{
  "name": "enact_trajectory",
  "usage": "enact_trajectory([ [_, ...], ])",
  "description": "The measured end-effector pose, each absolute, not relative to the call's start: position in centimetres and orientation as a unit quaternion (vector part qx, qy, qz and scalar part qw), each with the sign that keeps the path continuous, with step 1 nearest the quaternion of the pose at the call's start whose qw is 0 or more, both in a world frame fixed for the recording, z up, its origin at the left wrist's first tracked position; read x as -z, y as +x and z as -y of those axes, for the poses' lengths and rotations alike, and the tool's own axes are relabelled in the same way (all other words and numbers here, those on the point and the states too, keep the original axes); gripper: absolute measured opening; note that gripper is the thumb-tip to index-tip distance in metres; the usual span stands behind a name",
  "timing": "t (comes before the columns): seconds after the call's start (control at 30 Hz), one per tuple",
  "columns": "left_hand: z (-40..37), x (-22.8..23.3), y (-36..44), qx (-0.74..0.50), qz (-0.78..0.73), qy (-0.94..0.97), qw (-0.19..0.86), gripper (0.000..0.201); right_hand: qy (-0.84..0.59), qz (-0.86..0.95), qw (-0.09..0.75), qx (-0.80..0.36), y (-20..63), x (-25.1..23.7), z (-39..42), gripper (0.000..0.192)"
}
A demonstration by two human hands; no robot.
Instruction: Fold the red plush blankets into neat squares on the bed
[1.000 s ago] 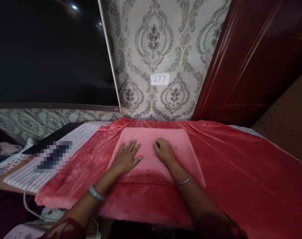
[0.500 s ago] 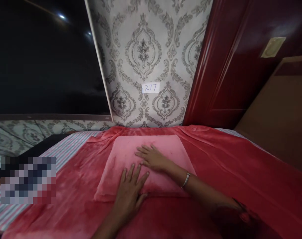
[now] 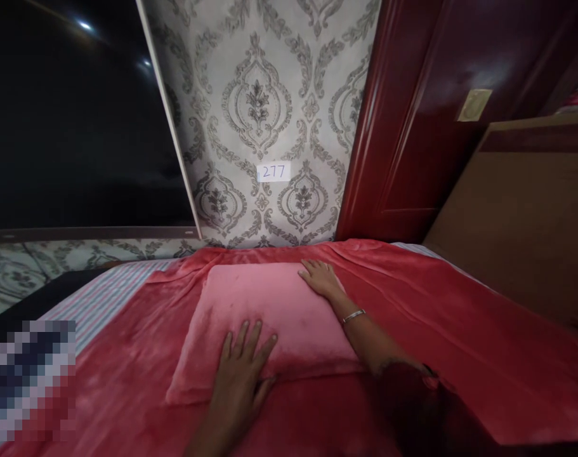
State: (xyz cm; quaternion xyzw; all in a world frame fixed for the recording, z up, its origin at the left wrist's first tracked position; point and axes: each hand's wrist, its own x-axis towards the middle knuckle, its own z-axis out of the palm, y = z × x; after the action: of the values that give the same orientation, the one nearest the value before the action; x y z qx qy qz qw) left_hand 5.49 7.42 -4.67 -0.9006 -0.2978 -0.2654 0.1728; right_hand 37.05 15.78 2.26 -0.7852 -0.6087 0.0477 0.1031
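Note:
A pink, plush, folded piece of cloth (image 3: 264, 298) lies flat in a rough rectangle on a red blanket (image 3: 412, 330). Across its near edge, left of the middle, rests my left hand (image 3: 243, 368), palm down with the fingers spread. My right hand (image 3: 320, 278), wearing a bracelet at the wrist, lies on the cloth's far right corner with its fingers stretched out. Both hands are open and grip nothing. Whether the cloth is a folded blanket or a cushion cover, I cannot tell.
Striped fabric (image 3: 112, 285) shows beneath the red blanket at the left. A large black screen (image 3: 79, 127) stands at the back left. Behind is patterned wallpaper with a paper label (image 3: 274, 171) reading 277. A brown board (image 3: 517, 209) leans at the right near a dark red door (image 3: 412, 114).
My right hand has slid from the middle of the pink cloth to its far right corner. My left hand stays at the near edge. The view has shifted slightly right.

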Motion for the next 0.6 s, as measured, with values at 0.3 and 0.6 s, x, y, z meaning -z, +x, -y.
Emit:
enact_trajectory([
  [0.3, -7.5, 4.2, 5.4, 0.266, 0.292, -0.899, 0.188, 0.064, -0.709, 0.694, 0.12, -0.033, 32.7, -2.9, -8.9, 0.069],
  [0.6, -7.6, 4.6, 5.7, 0.267, 0.302, -0.901, 0.158, 0.062, -0.777, 0.599, 0.173, -0.085, 37.7, 1.0, -5.6, 0.067],
])
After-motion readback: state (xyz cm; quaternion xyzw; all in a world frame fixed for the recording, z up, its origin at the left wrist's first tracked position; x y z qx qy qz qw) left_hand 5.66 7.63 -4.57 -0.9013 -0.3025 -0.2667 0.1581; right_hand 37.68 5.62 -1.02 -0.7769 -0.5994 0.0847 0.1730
